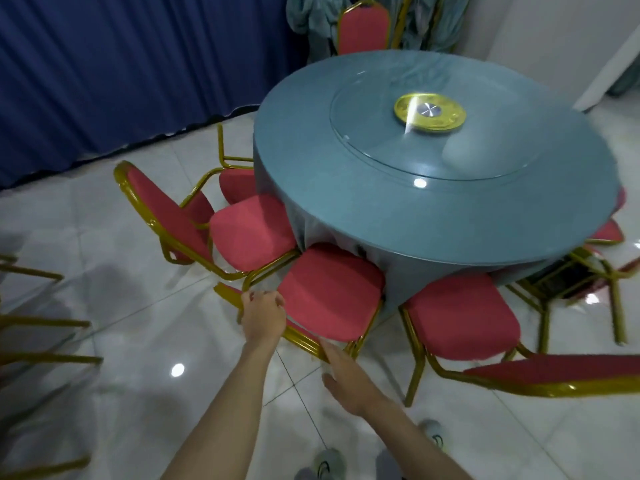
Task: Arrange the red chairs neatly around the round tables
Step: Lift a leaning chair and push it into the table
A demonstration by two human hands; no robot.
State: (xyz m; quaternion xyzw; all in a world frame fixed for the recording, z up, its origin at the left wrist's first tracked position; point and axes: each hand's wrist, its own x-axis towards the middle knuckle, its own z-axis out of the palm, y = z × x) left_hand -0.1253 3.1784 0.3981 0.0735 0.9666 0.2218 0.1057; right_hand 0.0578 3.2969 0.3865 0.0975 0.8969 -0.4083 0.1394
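Note:
A round table (363, 209) with a teal cloth and a glass turntable fills the upper right. A red chair (330, 289) with a gold frame stands in front of me, its seat pushed against the cloth. My left hand (261, 315) grips the top of that chair's backrest at its left end. My right hand (346, 375) rests on the backrest's right end with straight fingers. Another red chair (252, 230) stands to its left, and a third (460, 317) to its right, both facing the table.
A further red chair (362, 27) stands at the table's far side, more show at the right edge (606, 233). Gold chair frames (41, 341) sit at the left. A blue curtain (121, 64) hangs behind. The floor is glossy white tile.

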